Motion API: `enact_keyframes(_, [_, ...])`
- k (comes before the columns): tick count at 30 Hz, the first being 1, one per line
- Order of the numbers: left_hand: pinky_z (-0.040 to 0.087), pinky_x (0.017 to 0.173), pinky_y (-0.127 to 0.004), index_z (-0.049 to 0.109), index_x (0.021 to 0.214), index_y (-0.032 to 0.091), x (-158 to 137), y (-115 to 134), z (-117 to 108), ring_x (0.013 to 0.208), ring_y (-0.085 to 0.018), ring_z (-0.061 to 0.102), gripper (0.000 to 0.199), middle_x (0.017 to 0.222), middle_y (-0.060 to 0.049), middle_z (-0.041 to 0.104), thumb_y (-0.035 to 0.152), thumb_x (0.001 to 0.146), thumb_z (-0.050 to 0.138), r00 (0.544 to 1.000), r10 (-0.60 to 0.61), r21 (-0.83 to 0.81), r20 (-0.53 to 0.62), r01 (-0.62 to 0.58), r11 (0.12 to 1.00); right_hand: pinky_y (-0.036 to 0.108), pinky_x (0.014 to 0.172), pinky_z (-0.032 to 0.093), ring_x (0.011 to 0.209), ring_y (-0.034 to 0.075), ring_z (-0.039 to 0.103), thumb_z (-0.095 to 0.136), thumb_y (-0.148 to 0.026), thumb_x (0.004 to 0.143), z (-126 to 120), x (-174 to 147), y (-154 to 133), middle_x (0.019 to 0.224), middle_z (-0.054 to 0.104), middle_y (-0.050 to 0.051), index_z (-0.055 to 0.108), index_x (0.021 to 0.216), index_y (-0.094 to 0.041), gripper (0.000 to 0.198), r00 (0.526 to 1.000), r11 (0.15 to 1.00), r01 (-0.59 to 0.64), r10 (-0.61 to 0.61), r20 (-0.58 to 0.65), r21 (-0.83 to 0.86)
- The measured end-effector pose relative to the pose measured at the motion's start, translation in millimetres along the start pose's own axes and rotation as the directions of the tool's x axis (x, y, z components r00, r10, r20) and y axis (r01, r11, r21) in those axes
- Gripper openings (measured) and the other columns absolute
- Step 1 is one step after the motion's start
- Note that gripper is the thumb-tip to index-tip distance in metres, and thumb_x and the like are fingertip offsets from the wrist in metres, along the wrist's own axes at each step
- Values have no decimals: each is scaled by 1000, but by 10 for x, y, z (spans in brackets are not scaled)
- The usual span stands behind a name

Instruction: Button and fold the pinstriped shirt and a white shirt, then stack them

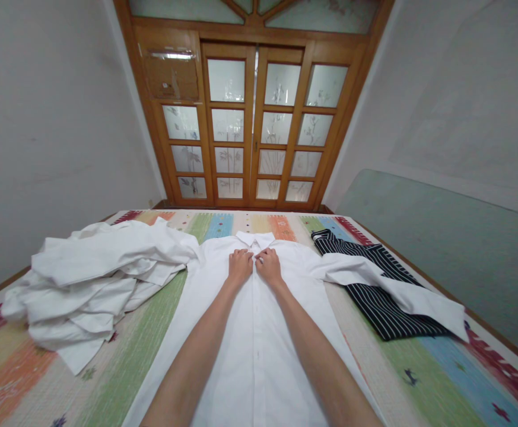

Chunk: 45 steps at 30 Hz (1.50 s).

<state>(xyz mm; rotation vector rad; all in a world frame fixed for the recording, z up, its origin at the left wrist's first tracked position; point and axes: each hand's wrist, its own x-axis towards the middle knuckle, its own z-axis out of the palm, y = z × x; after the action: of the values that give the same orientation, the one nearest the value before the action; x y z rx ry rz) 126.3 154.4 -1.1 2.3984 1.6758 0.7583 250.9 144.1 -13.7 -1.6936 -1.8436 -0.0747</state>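
A white button-up shirt [223, 367] lies face up before me, its collar [256, 239] at the far end and one sleeve stretched out to the right. Just below the collar, my left hand [240, 264] and my right hand [267, 263] meet at the front placket, one on each side. The fingers of both hands are curled in a pinch on the shirt's edge. Whatever button lies between the fingertips is too small to make out. Further down, the placket runs straight between my forearms.
A heap of white clothes [107, 261] lies to the left. At the right, a folded black-and-white striped garment [387, 302] is partly under the shirt's sleeve. All rest on a colourful striped bedspread [152, 332]. A pale green board [441, 237] leans by the right wall; wooden glazed doors [253, 142] stand beyond.
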Motion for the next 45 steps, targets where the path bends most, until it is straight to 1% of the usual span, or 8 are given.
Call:
enact_keyframes(8, [36,102,-44,60,121,21,-191,-62,-57,124,-26,49,34,133,-11,58,18,91,44,982,182,43,48,-184,982,34,90,42,98,23,50,48,-8,81,36,26,62,98,64,9,75,84,-20,30,999,999,33,-33,-6,30])
enact_keyframes(11, [33,107,-44,60,121,20,-267,-62,-67,127,-26,48,34,133,-11,58,18,92,44,974,212,44,78,-216,975,34,93,41,103,22,51,44,-7,83,29,94,105,105,65,10,73,95,-18,34,1000,1000,10,-10,-2,2])
enact_keyframes(17, [30,110,-44,59,122,19,-326,-49,-52,128,-25,48,35,132,-10,60,23,97,36,974,214,11,68,-215,977,36,108,31,135,22,37,39,-13,92,24,230,148,144,50,6,57,131,-19,44,959,977,181,-149,239,-117])
enact_keyframes(21, [31,110,-45,61,120,19,-332,-46,-42,128,-26,48,33,130,-11,61,27,96,40,974,219,3,54,-220,976,43,111,29,139,26,34,36,-19,95,61,285,158,151,41,7,45,143,-19,49,944,973,144,-79,321,-183])
enact_keyframes(27, [30,112,-45,57,127,15,-341,-35,-54,132,-27,45,39,135,-14,57,25,91,46,978,197,26,66,-199,980,50,112,26,142,26,29,32,-22,97,44,335,169,153,37,5,40,146,-23,50,933,972,108,-28,358,-207])
enact_keyframes(36, [29,112,-44,51,133,16,-357,-44,-43,135,-26,43,45,140,-13,53,17,91,36,981,178,84,76,-184,979,40,112,31,143,23,29,30,-17,96,-111,52,179,157,25,14,37,147,-10,52,927,959,248,-195,321,-135])
enact_keyframes(40, [27,114,-48,48,137,15,-436,-50,-22,138,-28,39,47,144,-14,49,21,93,33,985,153,72,82,-159,985,45,112,29,142,22,31,33,-22,98,-202,-105,163,152,38,12,48,141,-18,46,894,945,313,-259,366,-96])
enact_keyframes(45, [21,116,-50,45,141,19,-575,-87,-29,141,-28,32,49,148,-11,44,27,95,33,986,135,77,103,-143,987,55,111,25,142,27,30,32,-28,99,-260,-170,88,155,34,7,43,144,-27,46,885,948,275,-185,428,-160])
